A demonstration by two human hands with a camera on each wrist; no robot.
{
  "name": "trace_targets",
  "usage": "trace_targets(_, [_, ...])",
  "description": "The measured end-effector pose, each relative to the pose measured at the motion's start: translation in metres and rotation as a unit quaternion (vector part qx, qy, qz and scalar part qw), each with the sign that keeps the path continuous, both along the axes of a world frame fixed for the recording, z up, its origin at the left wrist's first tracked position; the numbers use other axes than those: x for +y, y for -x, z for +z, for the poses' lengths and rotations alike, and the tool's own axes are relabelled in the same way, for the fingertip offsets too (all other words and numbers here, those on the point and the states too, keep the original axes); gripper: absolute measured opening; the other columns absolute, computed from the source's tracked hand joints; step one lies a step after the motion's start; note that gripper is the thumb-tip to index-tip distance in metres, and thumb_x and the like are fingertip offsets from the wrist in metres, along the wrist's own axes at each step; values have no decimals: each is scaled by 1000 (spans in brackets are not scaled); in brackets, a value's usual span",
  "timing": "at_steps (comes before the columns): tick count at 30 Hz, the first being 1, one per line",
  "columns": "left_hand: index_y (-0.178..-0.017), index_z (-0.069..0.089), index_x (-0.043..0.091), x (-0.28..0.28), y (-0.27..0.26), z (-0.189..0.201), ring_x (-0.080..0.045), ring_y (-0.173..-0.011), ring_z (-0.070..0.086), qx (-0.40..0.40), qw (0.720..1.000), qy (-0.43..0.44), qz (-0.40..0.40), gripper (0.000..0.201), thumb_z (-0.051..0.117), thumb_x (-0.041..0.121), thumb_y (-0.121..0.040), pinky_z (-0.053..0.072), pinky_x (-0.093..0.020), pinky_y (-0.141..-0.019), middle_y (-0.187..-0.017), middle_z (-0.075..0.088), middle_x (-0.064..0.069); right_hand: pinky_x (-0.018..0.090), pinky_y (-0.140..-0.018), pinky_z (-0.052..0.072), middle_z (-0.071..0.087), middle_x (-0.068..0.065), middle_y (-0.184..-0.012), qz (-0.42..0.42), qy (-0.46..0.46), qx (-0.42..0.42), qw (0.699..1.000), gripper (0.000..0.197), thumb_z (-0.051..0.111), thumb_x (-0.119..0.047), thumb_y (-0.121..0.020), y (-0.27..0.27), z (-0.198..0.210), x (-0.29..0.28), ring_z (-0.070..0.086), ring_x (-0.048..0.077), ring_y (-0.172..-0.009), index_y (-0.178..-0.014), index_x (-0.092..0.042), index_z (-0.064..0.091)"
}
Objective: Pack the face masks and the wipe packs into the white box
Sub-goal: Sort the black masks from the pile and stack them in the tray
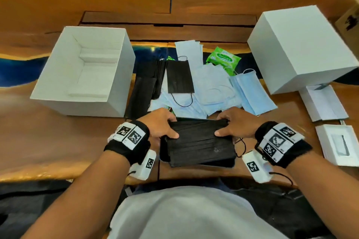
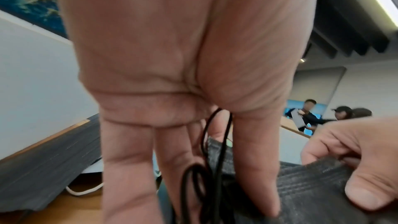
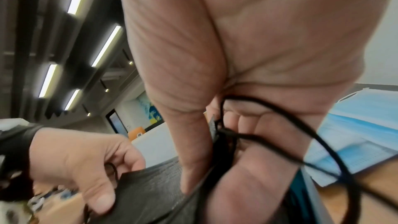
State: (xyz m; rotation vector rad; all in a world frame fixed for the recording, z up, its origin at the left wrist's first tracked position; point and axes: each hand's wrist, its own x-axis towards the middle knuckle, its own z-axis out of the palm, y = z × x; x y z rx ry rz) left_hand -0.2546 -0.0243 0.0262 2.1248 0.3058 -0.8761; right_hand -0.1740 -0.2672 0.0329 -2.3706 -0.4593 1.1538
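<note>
Head view: my left hand (image 1: 162, 125) and right hand (image 1: 236, 124) clamp stack of black masks (image 1: 199, 144) by short ends, near table edge. Gathering step. Next, likely: carry left, lower into open white box (image 1: 85, 70), tuck loops.

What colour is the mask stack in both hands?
Black; the mask stack shows best in the head view.

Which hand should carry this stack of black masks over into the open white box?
Probably the left hand: the open box stands on its side. Both hands grip the black masks, so the right hand would cross over.
</note>
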Motion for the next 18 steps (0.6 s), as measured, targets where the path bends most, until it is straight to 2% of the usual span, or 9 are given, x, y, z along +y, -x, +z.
trace_targets(3, [-96,70,16,-4,3,-7,-21,-78,69,-18,997,-70,-27,18,79,17,-80,59,-33,-69,-90,69,-4,36,-74,58,70,4,-91,30,66,-43,996,28,75,-32,-81,9,-4,4,69,21,-79,-102,-16,67])
trace_targets(7, [-103,67,28,-5,3,-10,-18,-93,63,-88,970,-210,-80,26,78,31,-80,54,-34,-85,-98,63,5,24,-53,56,67,2,-80,26,103,-50,993,35,72,-31,-85,25,-10,8,72,20,-60,-112,-10,62])
trace_targets(10, [-99,65,31,-6,3,-12,-18,-94,63,-125,964,-221,-77,19,74,29,-83,53,-38,-87,-100,67,4,15,-40,46,62,4,-88,13,118,-84,989,48,70,-31,-87,30,-14,8,65,14,-46,-127,-10,55])
trace_targets(13, [-97,64,30,-7,3,-12,-17,-92,63,-148,963,-219,-55,13,70,26,-86,54,-39,-88,-98,68,4,18,-45,47,62,6,-87,-13,116,-93,989,51,68,-28,-89,31,-19,9,62,13,-45,-132,-7,51])
trace_targets(16, [-98,65,28,-8,0,-11,-17,-91,63,-154,963,-214,-53,12,68,26,-87,55,-39,-87,-96,67,5,21,-44,48,63,8,-84,-25,121,-98,988,45,68,-27,-89,32,-19,11,63,17,-47,-125,-4,54])
trace_targets(18, [-98,66,28,-8,-1,-10,-17,-91,63,-145,964,-211,-66,12,69,28,-86,55,-38,-86,-95,66,5,26,-50,53,66,9,-82,-13,134,-105,985,42,69,-31,-87,30,-16,12,64,19,-50,-117,-5,58])
